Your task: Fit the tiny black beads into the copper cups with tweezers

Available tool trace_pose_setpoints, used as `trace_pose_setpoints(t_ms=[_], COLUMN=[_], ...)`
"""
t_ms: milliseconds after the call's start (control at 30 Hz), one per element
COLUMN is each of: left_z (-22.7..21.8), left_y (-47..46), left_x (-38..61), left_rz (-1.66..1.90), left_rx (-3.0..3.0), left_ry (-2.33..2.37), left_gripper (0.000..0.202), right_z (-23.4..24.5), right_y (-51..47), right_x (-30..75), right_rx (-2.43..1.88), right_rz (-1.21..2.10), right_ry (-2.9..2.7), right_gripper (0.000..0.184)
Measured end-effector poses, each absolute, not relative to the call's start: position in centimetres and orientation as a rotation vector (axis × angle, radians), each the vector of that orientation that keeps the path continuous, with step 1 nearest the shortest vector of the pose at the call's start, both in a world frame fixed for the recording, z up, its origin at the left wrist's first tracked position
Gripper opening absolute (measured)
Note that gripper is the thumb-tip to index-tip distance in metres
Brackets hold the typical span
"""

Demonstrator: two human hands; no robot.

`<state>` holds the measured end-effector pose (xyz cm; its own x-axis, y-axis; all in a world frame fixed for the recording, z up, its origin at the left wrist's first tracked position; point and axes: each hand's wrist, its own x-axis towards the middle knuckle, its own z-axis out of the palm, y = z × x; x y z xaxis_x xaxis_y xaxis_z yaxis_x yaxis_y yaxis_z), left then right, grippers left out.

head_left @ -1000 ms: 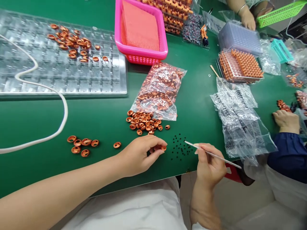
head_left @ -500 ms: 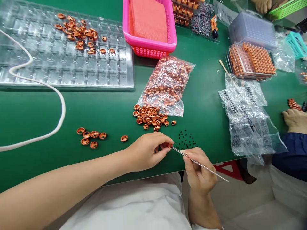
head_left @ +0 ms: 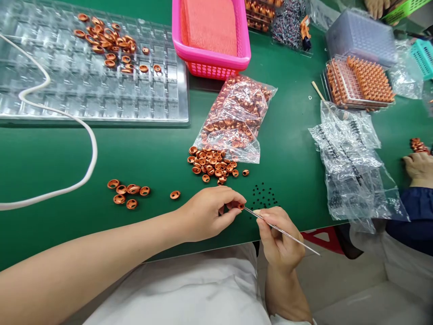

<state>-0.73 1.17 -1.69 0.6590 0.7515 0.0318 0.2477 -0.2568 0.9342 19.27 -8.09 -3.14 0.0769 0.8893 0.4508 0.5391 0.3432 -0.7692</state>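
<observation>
Arches left hand (head_left: 213,213) over surface (head_left: 142,151) near front edge, fingers clamped on copper cup (head_left: 241,206). Pinches thin metal tool (head_left: 282,231) in right hand (head_left: 281,247), tip at cup. Has black dots (head_left: 263,195) close by, copper pile (head_left: 211,162) beyond.

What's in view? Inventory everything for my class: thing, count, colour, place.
table: one, green, throughout
tray: one or more, clear, upper left
tray caps: many, copper, on tray
cord: one, white, left
basket: one or more, pink, top centre
slab: one, coral, in basket
cap bag: one, clear, by basket
loose caps: many, copper, beside cap bag
left caps: seven, copper, left of hands
held cap: one, copper, left fingers
dots: many, black, near right fingers
flat bags: several, clear, right
orange parts: many, orange, upper right
box: one, grey, upper right
small baskets: two, teal and green, upper right
tool: one, silver, right fingers
co-workers' hands: two or more, bare, right
left hand: one, bare, centre
right hand: one, bare, centre
</observation>
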Motion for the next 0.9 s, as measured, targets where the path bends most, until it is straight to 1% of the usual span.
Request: trace_pose_setpoints(t_ms=[333,533,700,900], left_z=[-2.0,-2.2,-1.9,-1.7], left_y=[1.3,1.2,1.3,1.4], left_x=[-0.8,-0.9,-0.8,-0.9], left_rz=[0.594,0.6,0.583,0.606], left_rx=[1.841,1.857,1.839,1.789], left_ry=[0.783,0.767,0.775,0.765], left_gripper=[0.014,0.017,0.015,0.015], right_z=[-2.7,-2.2,-1.7,-1.4], right_y=[-8.0,-8.0,-7.9,-7.8], right_x=[19.4,19.9,20.1,20.1], right_rx=[-1.314,-1.259,-1.259,-1.225], right_rz=[0.443,0.47,0.452,0.477], right_ry=[-1.649,-1.777,-1.807,-1.794], right_gripper=[0.033,0.038,0.035,0.045])
